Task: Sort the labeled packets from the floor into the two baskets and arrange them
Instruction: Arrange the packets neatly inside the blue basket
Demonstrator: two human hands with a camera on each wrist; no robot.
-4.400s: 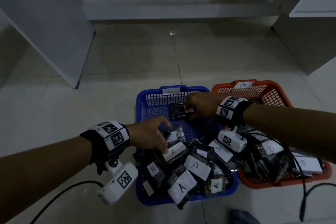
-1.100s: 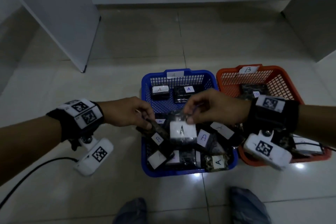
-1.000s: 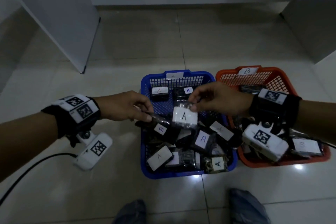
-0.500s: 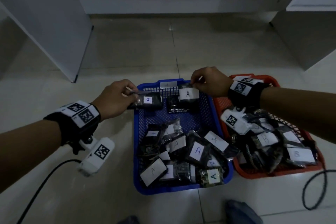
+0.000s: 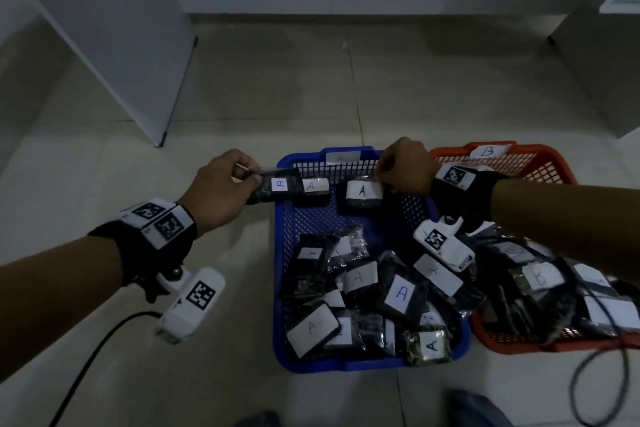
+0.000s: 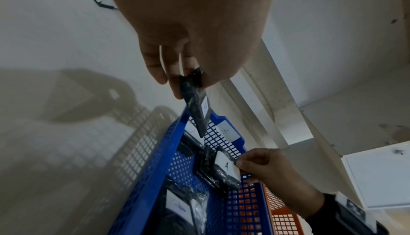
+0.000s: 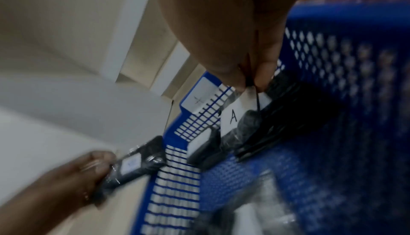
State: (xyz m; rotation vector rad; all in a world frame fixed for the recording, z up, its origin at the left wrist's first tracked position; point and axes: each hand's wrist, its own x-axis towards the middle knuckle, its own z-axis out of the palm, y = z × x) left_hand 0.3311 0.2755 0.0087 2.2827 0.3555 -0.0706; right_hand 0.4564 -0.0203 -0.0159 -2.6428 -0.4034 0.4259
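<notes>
Two A packets are pinched, one by the left hand (image 5: 221, 189), one by the right hand (image 5: 405, 165). Best laid flat, labels up, in a row along the blue basket (image 5: 282, 288) far wall.

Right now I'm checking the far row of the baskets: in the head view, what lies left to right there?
Left hand → its blue-A packet → lying A packet → pinched A packet → right hand → orange basket's B tag.

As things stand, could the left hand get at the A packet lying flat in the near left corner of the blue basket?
Probably not yet. The left hand already pinches a packet over the blue basket rim. The corner packet lies uncovered on top, so the way looks free once that hand is emptied.
</notes>
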